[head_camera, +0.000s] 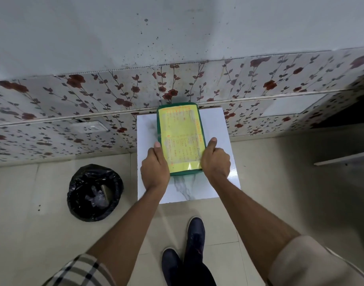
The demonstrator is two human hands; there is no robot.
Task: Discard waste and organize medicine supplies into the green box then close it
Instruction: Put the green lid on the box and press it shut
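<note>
Green box (pixel 180 139), closed, yellow printed label on lid, flat on table

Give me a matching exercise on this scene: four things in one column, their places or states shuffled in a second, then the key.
1. green box
2. bin
3. left hand
4. shoes

A. on the floor, lined with a black bag
B. on the marble-patterned white table, lid down
C. on the floor tiles below the table
D. gripping the box's left edge

Pairs: 1-B, 2-A, 3-D, 4-C
</note>
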